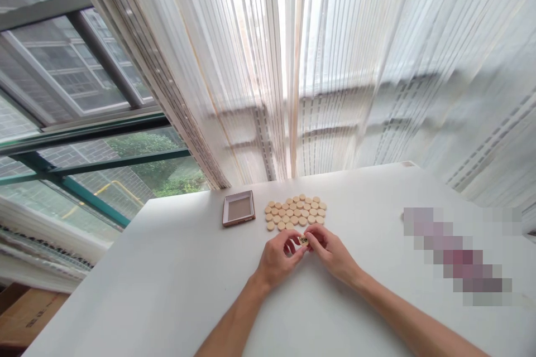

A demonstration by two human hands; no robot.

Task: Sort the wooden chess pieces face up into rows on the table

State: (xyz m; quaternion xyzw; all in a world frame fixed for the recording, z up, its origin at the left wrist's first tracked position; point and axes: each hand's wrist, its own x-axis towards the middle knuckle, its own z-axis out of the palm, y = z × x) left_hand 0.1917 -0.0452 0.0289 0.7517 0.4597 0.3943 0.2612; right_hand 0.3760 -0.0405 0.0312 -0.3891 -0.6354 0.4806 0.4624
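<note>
One round pale piece (304,240), its visible face bearing a dark character, is pinched between our left hand (280,255) and our right hand (330,249); the fingers of both hands are curled, each nearly closed upon the rim. We cannot tell whether the piece touches the table (176,273). Just beyond, toward the table's far edge, we note a cluster of pale discs (295,213), plain faces up, packed in loose rows. Beside it, toward the table's far left corner, lies a shallow square box (239,223), open side up. Behind the far edge hangs a sheer striped curtain (343,95).
</note>
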